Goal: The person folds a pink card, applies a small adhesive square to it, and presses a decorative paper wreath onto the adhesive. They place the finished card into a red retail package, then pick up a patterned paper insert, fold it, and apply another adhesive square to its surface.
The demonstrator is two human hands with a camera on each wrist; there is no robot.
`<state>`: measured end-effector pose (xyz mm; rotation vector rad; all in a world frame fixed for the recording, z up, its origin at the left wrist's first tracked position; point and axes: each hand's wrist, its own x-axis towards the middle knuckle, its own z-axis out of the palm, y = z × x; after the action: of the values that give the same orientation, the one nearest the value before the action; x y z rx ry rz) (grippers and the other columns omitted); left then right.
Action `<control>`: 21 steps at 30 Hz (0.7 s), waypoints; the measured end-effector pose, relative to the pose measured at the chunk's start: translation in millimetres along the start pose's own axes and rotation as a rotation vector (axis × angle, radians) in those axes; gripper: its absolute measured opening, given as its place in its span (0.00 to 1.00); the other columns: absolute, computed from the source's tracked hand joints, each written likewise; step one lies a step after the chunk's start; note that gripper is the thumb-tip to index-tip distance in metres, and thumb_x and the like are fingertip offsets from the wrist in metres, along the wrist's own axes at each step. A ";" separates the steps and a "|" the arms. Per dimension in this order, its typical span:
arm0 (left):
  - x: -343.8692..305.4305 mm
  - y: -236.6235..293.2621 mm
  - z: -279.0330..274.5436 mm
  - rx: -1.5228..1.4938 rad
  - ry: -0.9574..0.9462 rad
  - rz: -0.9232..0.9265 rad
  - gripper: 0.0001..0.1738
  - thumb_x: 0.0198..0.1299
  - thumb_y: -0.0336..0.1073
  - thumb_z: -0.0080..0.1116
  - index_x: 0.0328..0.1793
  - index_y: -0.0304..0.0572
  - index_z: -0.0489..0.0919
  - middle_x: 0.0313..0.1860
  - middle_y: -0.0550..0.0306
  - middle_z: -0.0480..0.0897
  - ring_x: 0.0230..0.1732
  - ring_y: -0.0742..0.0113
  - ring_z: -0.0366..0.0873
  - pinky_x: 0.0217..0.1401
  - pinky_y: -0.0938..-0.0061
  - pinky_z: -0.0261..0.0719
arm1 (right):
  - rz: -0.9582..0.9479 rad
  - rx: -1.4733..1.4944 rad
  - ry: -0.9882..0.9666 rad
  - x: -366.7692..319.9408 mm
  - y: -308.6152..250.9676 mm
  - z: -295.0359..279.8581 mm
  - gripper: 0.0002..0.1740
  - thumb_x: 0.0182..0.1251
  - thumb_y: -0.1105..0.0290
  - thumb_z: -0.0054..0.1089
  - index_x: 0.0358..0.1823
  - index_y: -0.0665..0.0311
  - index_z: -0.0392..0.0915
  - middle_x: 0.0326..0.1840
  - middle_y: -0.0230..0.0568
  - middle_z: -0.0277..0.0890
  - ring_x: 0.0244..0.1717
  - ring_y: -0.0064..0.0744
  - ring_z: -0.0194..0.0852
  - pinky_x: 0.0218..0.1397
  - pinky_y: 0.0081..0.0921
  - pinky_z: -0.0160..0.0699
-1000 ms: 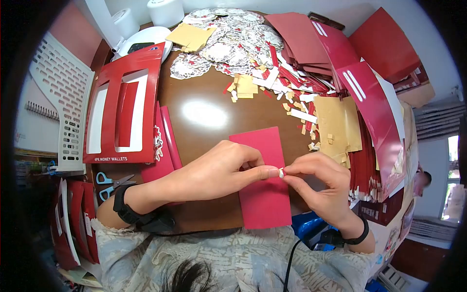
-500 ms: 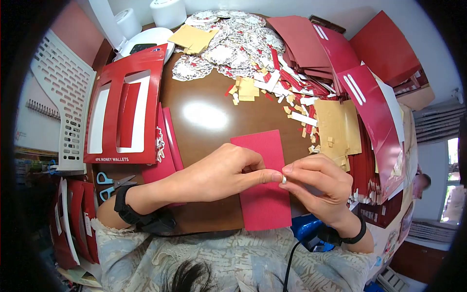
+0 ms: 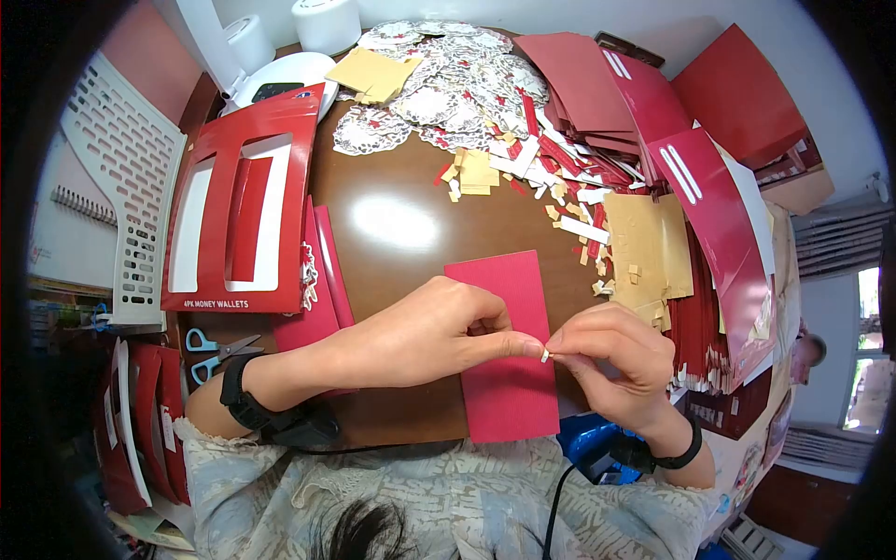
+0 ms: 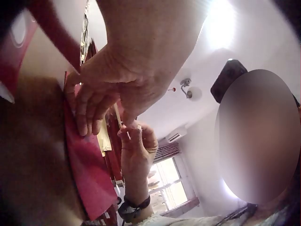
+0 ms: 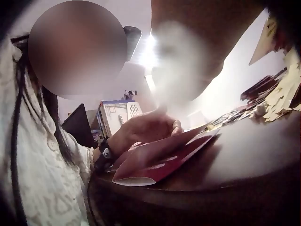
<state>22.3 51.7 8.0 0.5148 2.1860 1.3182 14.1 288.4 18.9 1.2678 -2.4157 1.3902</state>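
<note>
A small white piece (image 3: pixel 545 356) is between my two hands, over a red card-like envelope (image 3: pixel 504 411). My right hand (image 3: pixel 616 359) pinches it between thumb and forefinger. At the other side my left hand (image 3: pixel 448 331) has the tip of its outstretched thumb on the piece; its forefinger curls in behind the thumb, mostly hidden. In the left wrist view the other left fingertips (image 4: pixel 83 129) rest on the red envelope. From the right wrist, the envelope (image 5: pixel 141 165) looks tilted, with its near end gaping. What exactly the tiny piece is I cannot tell.
Blue-handled scissors (image 3: pixel 222 350) lie at the left beside a red money-wallet pack (image 3: pixel 210 299). White cut-paper rounds (image 3: pixel 373 131) heap at the back. Red and white paper scraps (image 3: pixel 560 159), tan paper sheets (image 3: pixel 639 243) and a stack of red envelopes (image 3: pixel 695 327) crowd the right.
The right fingers have shifted slightly around the white piece and now pinch closer to the left thumb tip. The piece sits a little lower and further right. The envelope has barely moved.
</note>
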 end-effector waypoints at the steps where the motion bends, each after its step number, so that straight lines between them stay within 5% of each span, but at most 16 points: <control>1: 0.0 0.1 -0.3 0.003 -0.001 0.000 0.19 0.68 0.45 0.63 0.44 0.32 0.85 0.35 0.46 0.87 0.36 0.61 0.85 0.41 0.67 0.80 | 0.014 0.001 0.004 -0.3 -0.6 0.4 0.13 0.49 0.83 0.73 0.38 0.64 0.86 0.36 0.39 0.84 0.35 0.36 0.83 0.35 0.28 0.79; 21: 0.3 1.5 -1.2 0.003 -0.014 0.001 0.19 0.67 0.45 0.65 0.44 0.32 0.85 0.36 0.45 0.87 0.38 0.58 0.86 0.43 0.66 0.81 | 0.270 0.199 -0.050 -0.9 -2.4 -6.0 0.04 0.63 0.80 0.67 0.38 0.69 0.81 0.38 0.41 0.82 0.38 0.27 0.81 0.41 0.23 0.79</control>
<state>21.4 51.7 9.7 0.5246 2.1765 1.3083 14.4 292.8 23.7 1.0514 -2.6165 1.7261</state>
